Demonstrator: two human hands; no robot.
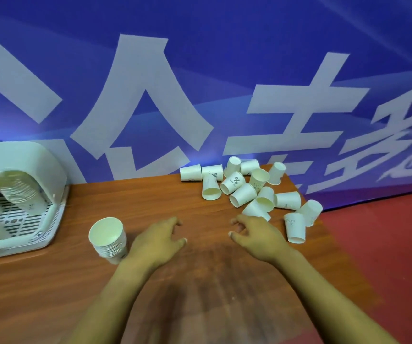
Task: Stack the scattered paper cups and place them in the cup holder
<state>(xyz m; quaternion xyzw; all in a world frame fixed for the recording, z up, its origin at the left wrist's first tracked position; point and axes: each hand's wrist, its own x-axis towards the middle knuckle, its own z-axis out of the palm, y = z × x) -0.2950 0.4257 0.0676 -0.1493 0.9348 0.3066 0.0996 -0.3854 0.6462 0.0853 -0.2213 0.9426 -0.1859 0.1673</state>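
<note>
Against a blue banner (pixel 224 70), loose cups (pixel 243 187) are lying at two o'clock on the table (pixel 150 194); a stack (pixel 109 240) is standing at nine, beside the holder (pixel 26 194). Both hands, left (pixel 156 240) and right (pixel 257 234), are hovering released, grasping nothing. A careless sweep risks rolling cups off the edge.

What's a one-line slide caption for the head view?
Both empty hands, left and right, reach over the table toward scattered paper cups; stacked cups wait.
</note>
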